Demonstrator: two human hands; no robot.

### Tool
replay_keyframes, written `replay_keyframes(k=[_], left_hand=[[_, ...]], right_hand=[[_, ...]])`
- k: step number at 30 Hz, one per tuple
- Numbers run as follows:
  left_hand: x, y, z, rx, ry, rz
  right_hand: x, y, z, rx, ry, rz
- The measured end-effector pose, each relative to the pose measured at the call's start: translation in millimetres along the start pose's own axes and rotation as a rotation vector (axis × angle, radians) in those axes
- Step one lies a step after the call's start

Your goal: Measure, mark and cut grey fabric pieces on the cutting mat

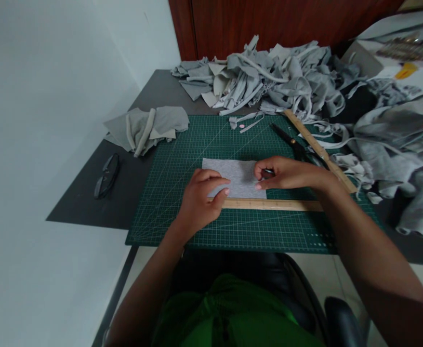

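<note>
A small grey fabric rectangle (pixel 237 176) lies flat on the green cutting mat (pixel 197 144). A wooden ruler (pixel 269 204) runs along its near edge. My left hand (pixel 199 200) rests on the fabric's near left part and on the ruler's left end, fingers curled, pressing down. My right hand (pixel 284 174) sits at the fabric's right edge, fingers pinched on a small thin object that I cannot make out.
A second wooden ruler (pixel 318 148) and black scissors (pixel 293 142) lie on the mat's right side. Piles of grey fabric scraps (pixel 269 77) fill the back and right (pixel 403 140). A folded grey piece (pixel 146 126) and black glasses (pixel 106 175) lie left, near the white wall.
</note>
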State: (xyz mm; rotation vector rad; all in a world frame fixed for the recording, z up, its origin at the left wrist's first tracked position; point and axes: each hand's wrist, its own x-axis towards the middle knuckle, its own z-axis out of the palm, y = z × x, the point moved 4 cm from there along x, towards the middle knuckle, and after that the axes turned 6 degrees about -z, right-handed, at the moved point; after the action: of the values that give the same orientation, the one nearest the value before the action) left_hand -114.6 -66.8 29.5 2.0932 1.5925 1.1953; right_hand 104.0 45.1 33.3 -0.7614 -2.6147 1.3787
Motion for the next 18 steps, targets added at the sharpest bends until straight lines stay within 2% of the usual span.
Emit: replay_keyframes(k=[4,7,15,18], left_hand=[[-2.3,-1.0,10.1,0.043,-0.219,0.031],[-3.7,-0.7,16.7,0.106,-0.304,0.019],[-3.1,0.6,19.7,0.149,-0.324,0.023],[-3.3,0.4,20.2,0.151,-0.321,0.025]], right_hand=[[4.6,-11.7,19.4,0.004,-0.125,-0.020],[4.9,-12.3,25.7,0.022,-0.158,-0.009],[4.5,-9.5,25.3,0.002,-0.145,0.013],[6.3,-9.1,25.3,0.022,-0.156,-0.020]])
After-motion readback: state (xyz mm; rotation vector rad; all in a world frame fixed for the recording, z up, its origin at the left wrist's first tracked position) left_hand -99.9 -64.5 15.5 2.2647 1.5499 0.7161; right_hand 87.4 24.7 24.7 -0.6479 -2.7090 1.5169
